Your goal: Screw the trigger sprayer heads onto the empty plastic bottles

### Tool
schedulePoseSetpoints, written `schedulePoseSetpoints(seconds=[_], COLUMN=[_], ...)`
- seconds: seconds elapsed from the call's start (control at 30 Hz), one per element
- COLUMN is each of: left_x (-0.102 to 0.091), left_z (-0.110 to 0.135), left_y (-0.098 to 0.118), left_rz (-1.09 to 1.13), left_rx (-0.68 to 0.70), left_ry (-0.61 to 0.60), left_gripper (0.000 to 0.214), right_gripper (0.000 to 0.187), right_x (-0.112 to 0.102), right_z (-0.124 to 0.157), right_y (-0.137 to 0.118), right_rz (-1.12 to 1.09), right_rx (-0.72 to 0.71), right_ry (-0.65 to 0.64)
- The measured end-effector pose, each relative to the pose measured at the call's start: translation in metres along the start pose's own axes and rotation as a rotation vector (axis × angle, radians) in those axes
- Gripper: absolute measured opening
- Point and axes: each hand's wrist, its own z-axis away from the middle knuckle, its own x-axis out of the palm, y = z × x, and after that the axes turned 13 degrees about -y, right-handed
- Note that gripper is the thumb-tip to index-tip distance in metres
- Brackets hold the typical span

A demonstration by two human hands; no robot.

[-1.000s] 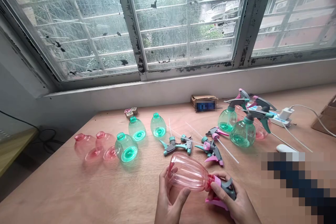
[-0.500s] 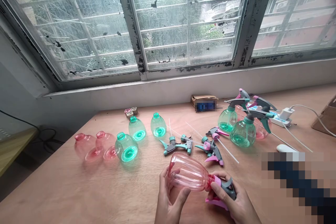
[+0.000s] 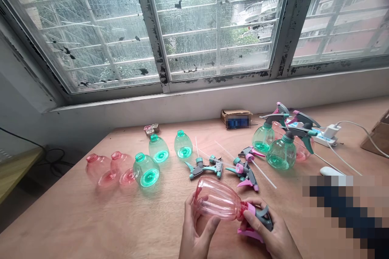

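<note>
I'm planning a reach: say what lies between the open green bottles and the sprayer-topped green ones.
Loose spray heads and thin tubes, seen in the head view.

Daylight is let in through a wide sliding window (image 3: 194,16), whose panes are streaked and spotted with dark patches. Its grey metal frame (image 3: 152,28) is marked by peeling paint. Beyond the glass, pale bars (image 3: 218,28), greenery (image 3: 243,37) and a building with balconies (image 3: 258,8) are seen. The sill is carried by a whitish wall (image 3: 197,105), below which a wooden table (image 3: 106,218) is set. At the left, a yellowish wooden surface (image 3: 18,170) and dark cables (image 3: 54,158) are partly lost in shadow.
</note>
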Motion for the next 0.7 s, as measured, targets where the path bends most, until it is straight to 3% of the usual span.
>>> schedulePoseSetpoints(seconds=[0.7], left_x=[0.0009], left_z=[-0.0003], left_y=[0.0002], left_rz=[0.013], left_rx=[0.011], left_ry=[0.001], left_gripper=[0.077], right_gripper=[0.051], right_x=[0.0], right_z=[0.001], right_y=[0.006], right_rz=[0.006], right_rx=[0.044], right_ry=[0.045])
